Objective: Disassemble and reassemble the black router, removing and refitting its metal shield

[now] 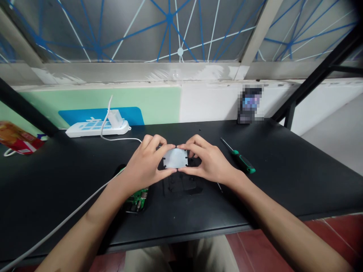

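Note:
A small flat light-grey plate (176,158) with dark notches along its two sides is held up over the table. My left hand (149,162) grips its left edge between thumb and fingers. On the opposite edge my right hand (208,158) pinches it the same way. Below the hands, a dark see-through plastic piece (193,190) lies on the black tabletop. A green circuit board (138,200) in a black case sits partly hidden under my left forearm. To the right of my right hand rests a screwdriver (243,161) with a green and black handle.
A white power strip (98,128) with a plugged-in charger (115,118) stands at the back left. Its white cable (68,217) runs under my left arm and along the table. A red packet (21,139) is at far left; a pixelated dark object (249,105) leans at the back right.

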The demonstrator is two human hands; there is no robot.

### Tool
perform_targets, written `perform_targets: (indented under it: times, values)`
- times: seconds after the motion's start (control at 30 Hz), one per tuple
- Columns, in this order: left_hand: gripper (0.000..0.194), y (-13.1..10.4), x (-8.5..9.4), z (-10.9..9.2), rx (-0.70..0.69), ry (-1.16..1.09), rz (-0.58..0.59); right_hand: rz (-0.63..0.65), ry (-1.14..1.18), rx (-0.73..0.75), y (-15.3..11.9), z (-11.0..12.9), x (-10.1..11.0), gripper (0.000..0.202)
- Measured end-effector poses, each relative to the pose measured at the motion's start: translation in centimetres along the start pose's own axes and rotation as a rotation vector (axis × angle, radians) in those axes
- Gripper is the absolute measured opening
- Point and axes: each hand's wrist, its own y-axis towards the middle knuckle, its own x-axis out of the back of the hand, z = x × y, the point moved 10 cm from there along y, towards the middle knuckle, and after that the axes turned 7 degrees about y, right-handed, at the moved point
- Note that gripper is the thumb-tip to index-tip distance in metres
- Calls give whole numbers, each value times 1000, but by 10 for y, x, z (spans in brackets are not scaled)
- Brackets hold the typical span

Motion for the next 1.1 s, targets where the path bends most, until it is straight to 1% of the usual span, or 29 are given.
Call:
perform_targets:
  times: [0.17, 0.4, 0.57, 0.67, 0.8, 0.87, 1.0, 1.1]
  values:
    - [53, -1, 0, -4, -37, 55, -4, 3, -35, -14, -1, 2, -2, 54]
    - [47, -1, 0, -6, -37, 61, 0, -6, -78, 7, -1, 7, -1, 53]
    - [48, -1, 2, -4, -2, 54, -27, -4, -72, 0, -1, 8, 0, 56]
    - [48, 0, 2, -3, 25, 40, -38, -5, -32, -9, -1, 7, 0, 62]
    - [49, 1, 7, 2, 78, -66, -65, 8, 33, -53, 0, 0, -2, 81]
    - [49, 1, 10, 6, 114, -144, -73, 31, 44, -88, 1, -4, -5, 86]
    - [46, 2, 14, 9, 151, -303, -76, 73, 66, -135, 2, -8, -11, 79]
    - [46, 3, 17, 5, 124, -420, -91, 58, 140, -89, 3, -3, -13, 74]
